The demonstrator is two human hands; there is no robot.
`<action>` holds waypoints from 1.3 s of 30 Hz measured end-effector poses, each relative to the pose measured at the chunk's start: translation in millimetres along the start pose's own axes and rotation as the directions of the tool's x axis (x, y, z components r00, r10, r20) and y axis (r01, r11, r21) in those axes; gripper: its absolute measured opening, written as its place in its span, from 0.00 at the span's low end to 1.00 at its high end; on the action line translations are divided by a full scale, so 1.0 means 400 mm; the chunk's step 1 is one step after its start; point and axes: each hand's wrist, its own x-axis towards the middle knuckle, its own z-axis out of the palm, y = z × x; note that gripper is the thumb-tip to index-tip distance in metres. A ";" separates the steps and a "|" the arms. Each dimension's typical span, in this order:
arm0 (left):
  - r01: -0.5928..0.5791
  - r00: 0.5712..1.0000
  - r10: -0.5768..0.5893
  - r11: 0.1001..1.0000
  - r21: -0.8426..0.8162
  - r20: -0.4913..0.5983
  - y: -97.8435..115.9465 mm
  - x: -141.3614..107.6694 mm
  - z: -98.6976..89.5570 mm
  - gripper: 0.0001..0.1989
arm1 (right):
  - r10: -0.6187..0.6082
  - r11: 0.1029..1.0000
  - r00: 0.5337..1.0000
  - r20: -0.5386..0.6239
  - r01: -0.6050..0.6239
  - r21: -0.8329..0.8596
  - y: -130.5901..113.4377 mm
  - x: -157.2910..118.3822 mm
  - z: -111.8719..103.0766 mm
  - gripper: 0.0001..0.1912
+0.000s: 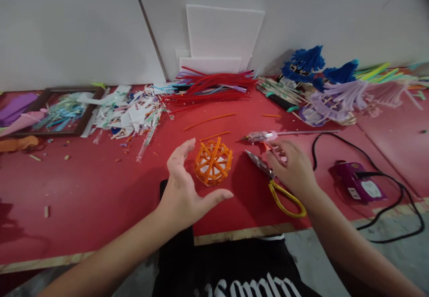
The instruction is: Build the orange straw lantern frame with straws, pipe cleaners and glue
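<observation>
A small round cage of orange pipe cleaners point(213, 162) with something white inside sits on the red table. My left hand point(186, 185) is open beside it, thumb and fingers spread around its left and near sides, apart from it. Farther right, the fingers of my right hand point(291, 165) are curled around the handle of a hot glue gun point(259, 137), which is mostly hidden under them. A glue stick point(308, 132) extends from the gun's back, and its nozzle points left. Scissors with yellow handles point(284, 198) lie just below my right hand, blades pointing up-left.
Loose orange pipe cleaners point(209, 121) lie beyond the cage. Red pipe cleaners point(211, 86) are piled by the wall, paper scraps point(134, 111) and a brown frame point(80, 125) to the left. Blue and lilac pipe-cleaner pieces point(335, 95) stand back right. A purple power adapter point(357, 183) with black cord sits right.
</observation>
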 end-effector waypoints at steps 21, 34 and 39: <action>0.203 0.887 -0.026 0.918 -0.340 0.460 -0.036 0.114 -0.071 0.42 | 0.298 0.935 0.948 -0.110 -0.267 0.231 0.085 -0.001 0.015 0.16; 0.167 0.852 -0.036 0.964 -0.207 0.522 -0.033 0.130 -0.106 0.36 | 0.373 0.750 0.925 0.070 -0.345 0.564 0.026 -0.062 0.003 0.12; 0.080 0.860 0.052 0.968 -0.236 0.507 -0.053 0.131 -0.134 0.40 | 0.146 0.782 0.979 0.145 -0.203 0.589 0.005 -0.067 -0.019 0.08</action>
